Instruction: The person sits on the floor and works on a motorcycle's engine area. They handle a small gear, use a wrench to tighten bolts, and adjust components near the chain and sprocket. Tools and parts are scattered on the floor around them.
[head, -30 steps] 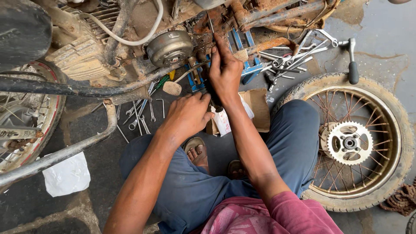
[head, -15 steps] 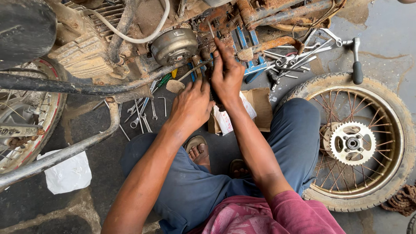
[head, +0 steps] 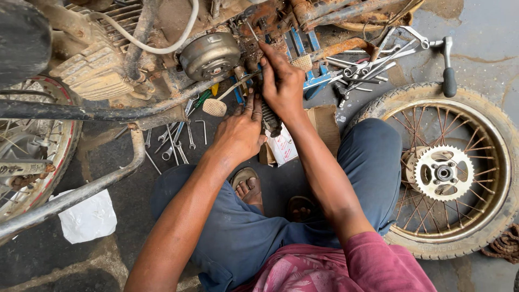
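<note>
Screwdriver (head: 270,116), black-handled, sits upright against the rusty engine case (head: 254,32) below the round flywheel cover (head: 210,54), right hand (head: 281,81) closed around its shank, left hand (head: 240,132) newly moved up from lower down, fingers spread steadying the handle, indicating firmer bracing.

rusty matt metal engine (head: 254,27), dull steel spanners (head: 173,141), crumpled white plastic bag (head: 86,217).

Black ribbed handle (head: 270,118) — upright, perhaps.

Both hands (head: 265,108) at rusty engine (head: 211,54) (wheel (head: 448,173) nearby)
</note>
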